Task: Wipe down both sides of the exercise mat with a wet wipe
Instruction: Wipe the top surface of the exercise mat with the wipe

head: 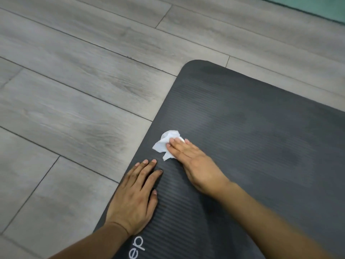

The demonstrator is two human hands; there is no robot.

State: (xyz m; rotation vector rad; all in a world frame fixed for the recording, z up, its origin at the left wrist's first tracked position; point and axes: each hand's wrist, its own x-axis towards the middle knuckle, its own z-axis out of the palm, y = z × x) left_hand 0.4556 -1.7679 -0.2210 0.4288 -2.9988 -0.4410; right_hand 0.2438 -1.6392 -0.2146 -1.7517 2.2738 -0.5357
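A dark grey ribbed exercise mat (252, 128) lies flat on the floor, its rounded far-left corner in view and white letters near its near edge. A crumpled white wet wipe (164, 145) sits on the mat near its left edge. My right hand (194, 165) presses flat on the wipe with straight fingers covering its right part. My left hand (134, 195) rests flat on the mat beside its left edge, fingers spread, holding nothing. Darker damp patches show on the mat to the right.
Grey wood-look plank flooring (74, 90) surrounds the mat on the left and far side. A teal strip (317, 6) runs along the top right corner.
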